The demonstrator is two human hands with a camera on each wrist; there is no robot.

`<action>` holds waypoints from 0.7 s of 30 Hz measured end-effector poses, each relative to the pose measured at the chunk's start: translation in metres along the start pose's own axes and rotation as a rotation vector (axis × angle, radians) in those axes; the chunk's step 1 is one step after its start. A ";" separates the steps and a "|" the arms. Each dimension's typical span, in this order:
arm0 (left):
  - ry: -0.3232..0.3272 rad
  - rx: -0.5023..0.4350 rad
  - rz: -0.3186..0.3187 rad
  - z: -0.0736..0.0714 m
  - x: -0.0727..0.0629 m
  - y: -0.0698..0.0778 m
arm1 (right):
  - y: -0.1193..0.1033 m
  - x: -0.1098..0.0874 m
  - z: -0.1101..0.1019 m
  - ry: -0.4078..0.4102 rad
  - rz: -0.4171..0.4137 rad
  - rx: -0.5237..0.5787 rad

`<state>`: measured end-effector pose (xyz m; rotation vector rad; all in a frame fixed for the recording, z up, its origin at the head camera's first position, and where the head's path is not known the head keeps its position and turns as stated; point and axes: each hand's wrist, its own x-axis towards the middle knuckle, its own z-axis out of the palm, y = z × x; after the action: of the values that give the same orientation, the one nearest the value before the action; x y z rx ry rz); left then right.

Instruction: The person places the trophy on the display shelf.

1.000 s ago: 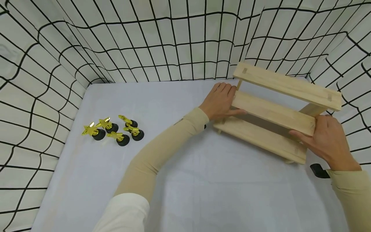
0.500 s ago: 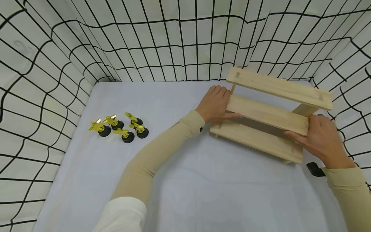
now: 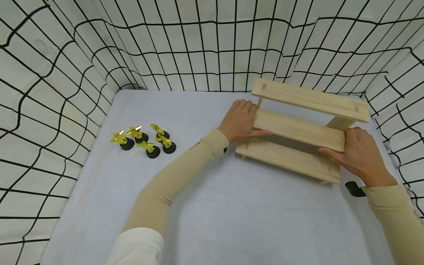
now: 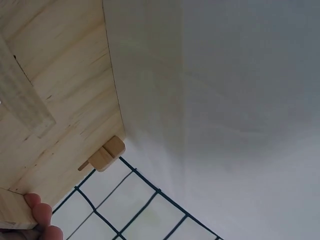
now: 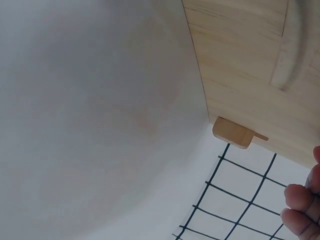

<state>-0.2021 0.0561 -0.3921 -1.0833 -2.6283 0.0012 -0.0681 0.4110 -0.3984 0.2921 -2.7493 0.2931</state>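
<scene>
In the head view a three-tier wooden display stand [image 3: 298,129] stands at a slant on the right half of the table. My left hand [image 3: 240,119] grips the left end of its middle shelf, thumb along the front edge. At the opposite end my right hand [image 3: 359,156] holds the same shelf, its thumb in front and its other fingers behind the side. Both wrist views look along the stand's side panels [image 4: 65,100], with fingertips showing at the lower corners. Several small gold star trophies [image 3: 145,141] on black bases stand to the left, apart from both hands.
A white cloth covers the table [image 3: 238,221]. Black grid netting [image 3: 198,51] over white walls encloses the back and both sides. The stand's top shelf [image 3: 311,99] is close to the back edge, and its right end is near the right netting.
Both hands have shifted the stand leftward across the table, closer to the trophies, keeping the same hold. The head view has turned slightly, so the trophies appear farther right.
</scene>
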 end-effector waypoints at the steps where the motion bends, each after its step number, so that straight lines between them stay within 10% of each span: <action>1: -0.002 0.001 -0.004 0.000 -0.002 -0.001 | -0.001 0.001 0.001 0.005 -0.012 -0.003; 21: 0.081 -0.021 -0.118 -0.001 -0.053 -0.042 | -0.036 0.041 0.026 0.007 -0.139 0.028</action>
<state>-0.1952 -0.0105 -0.4003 -0.9131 -2.6208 -0.0936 -0.1053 0.3638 -0.4014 0.4855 -2.7035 0.2960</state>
